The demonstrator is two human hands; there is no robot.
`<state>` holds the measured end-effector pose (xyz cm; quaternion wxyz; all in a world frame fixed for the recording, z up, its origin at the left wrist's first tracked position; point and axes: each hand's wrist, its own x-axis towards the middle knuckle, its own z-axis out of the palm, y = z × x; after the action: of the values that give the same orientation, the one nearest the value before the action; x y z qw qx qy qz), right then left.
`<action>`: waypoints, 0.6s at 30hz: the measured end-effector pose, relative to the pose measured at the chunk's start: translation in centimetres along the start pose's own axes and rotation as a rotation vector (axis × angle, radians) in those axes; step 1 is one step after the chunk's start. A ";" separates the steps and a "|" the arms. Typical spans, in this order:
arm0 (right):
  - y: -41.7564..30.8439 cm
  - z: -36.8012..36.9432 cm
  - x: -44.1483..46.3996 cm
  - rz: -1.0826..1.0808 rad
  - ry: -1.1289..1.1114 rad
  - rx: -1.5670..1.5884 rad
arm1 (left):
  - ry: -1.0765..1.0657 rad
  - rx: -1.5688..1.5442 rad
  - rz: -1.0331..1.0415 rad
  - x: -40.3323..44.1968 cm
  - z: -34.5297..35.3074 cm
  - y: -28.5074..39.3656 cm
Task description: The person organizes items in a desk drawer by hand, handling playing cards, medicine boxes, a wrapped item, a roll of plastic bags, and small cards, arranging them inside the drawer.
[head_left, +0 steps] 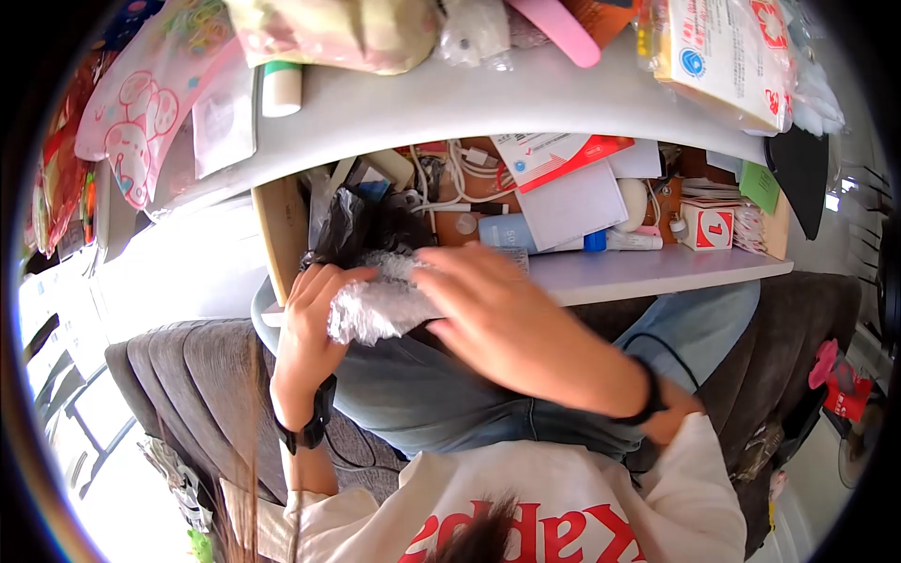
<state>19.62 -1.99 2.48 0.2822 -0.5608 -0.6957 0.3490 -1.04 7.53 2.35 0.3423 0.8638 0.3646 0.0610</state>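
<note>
Head view, near to far; jeans (404,385) under the work, and just above them, at the drawer's front edge (657,270), the crinkled clear wrap (375,311), between both hands; I read the left hand (314,310) as narrow, fingers curled in on the wrap's left side; right hand (507,324) blurred, fingers bent over its right side, touching or just above, can't tell if it grips.

Handling, my guess: wrap very light, soft, springy, a bit slippery; it gives under a pinch, with no stiff edge to trust; can't see whether anything sits inside, so I'd treat any contents as fragile; best hold is the bunched left end, broad finger pads, other hand supporting the middle; a hard squeeze only crushes it, a tip-only pinch may slide off or tear it.

Just beyond, a black plastic bag (343,225), thin and limp, easy to snag along with the wrap; farther in, blue tube (507,232), white cables (457,178), red-and-white box (709,228); past those, the pale counter (469,105); at its far side, a yellowish bag (328,33).
</note>
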 end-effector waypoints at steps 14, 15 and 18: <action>5.3 -0.2 8.2 -0.248 -0.065 -0.743 | 0.093 0.011 -0.067 -2.7 0.5 -2.6; 5.6 0.7 9.4 -0.247 -0.008 -0.852 | 0.108 0.023 -0.043 -2.7 0.5 -2.5; 7.9 2.0 11.9 -0.152 0.040 -0.912 | 0.157 0.007 -0.057 -2.6 0.3 -2.6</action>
<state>20.11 10.29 -5.02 0.0447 -0.5817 -0.8117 -0.0252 -4.37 6.96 0.86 0.3113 0.8469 0.4147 0.1174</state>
